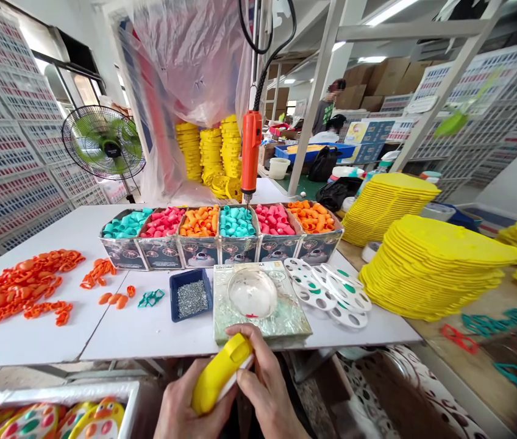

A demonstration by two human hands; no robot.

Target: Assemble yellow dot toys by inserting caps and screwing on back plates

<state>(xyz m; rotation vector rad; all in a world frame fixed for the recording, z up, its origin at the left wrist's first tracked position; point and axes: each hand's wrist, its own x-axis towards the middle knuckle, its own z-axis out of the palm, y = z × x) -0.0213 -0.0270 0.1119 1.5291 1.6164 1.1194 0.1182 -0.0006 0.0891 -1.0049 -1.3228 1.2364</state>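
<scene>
A yellow plastic toy part [215, 379] with a white edge along its right side is held tilted just below the table's front edge. My left hand [180, 405] wraps round its lower left end. On the opposite side, my right hand [265, 381] grips the upper end and the white edge with fingers and thumb. Right beyond the hands lies a box [292, 323] with a round white dish [252, 294] on top. A blue tray [174, 296] of small metal screws [192, 299] sits to its left. Above the table hangs an orange electric screwdriver [250, 149].
Cardboard bins [199, 253] of teal, pink and orange pieces line the back. White discs with holes [350, 319] lie right, beside stacked yellow parts [432, 268]. Orange pieces [25, 277] cover the left. A white crate [133, 396] of spotted toys stands lower left; a fan [111, 149] stands behind.
</scene>
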